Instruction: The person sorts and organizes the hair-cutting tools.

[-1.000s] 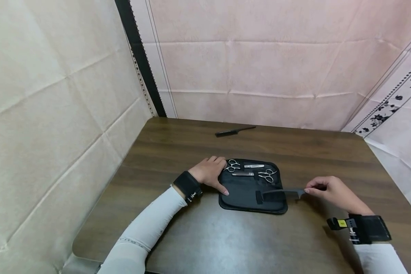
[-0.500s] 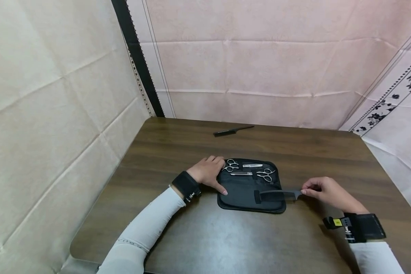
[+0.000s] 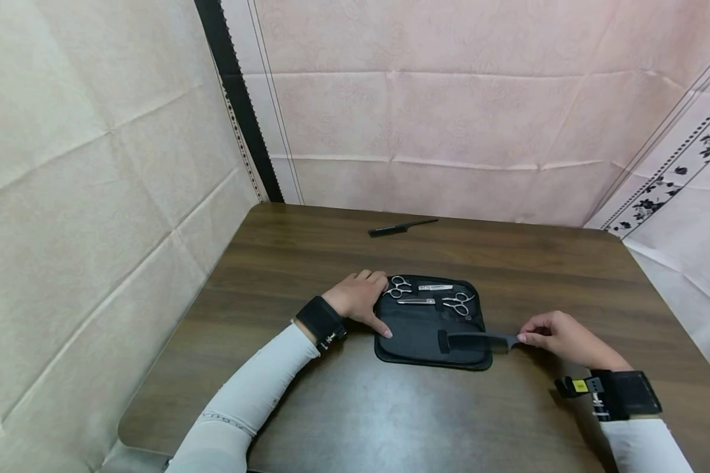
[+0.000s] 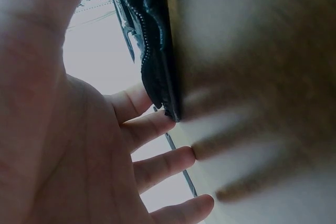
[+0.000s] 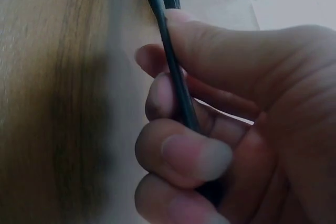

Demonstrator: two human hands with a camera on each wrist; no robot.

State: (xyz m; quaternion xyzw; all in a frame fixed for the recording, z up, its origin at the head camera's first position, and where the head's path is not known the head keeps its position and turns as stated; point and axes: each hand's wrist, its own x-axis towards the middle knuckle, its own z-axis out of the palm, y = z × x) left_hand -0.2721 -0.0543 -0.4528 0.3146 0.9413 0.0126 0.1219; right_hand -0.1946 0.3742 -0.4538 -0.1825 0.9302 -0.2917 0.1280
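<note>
A black zip case (image 3: 411, 328) lies unfolded on the table. My left hand (image 3: 359, 299) rests on its left edge, thumb on top; in the left wrist view, the straight, spread fingers (image 4: 163, 165) reach past the case edge (image 4: 157, 51) to the table. With curled fingers and thumb, my right hand (image 3: 559, 336) pinches the handle of a black comb (image 3: 476, 341) off the case's right side. The comb lies across the lower panel, its far tip at an elastic loop (image 3: 443, 341). In the right wrist view, the comb handle (image 5: 178, 85) runs between thumb and fingers.
Upper in the case, scissors (image 3: 399, 287) and another pair of scissors (image 3: 458, 303) sit in loops. A black tail comb (image 3: 393, 230) lies near the back edge of the wooden table (image 3: 307, 243). Pale cloth walls (image 3: 449, 118) stand behind and at the left.
My right hand has shifted slightly left with the comb, pushing it a little further toward the loop. The comb now shows more of its broad side. The left hand has stayed on the case.
</note>
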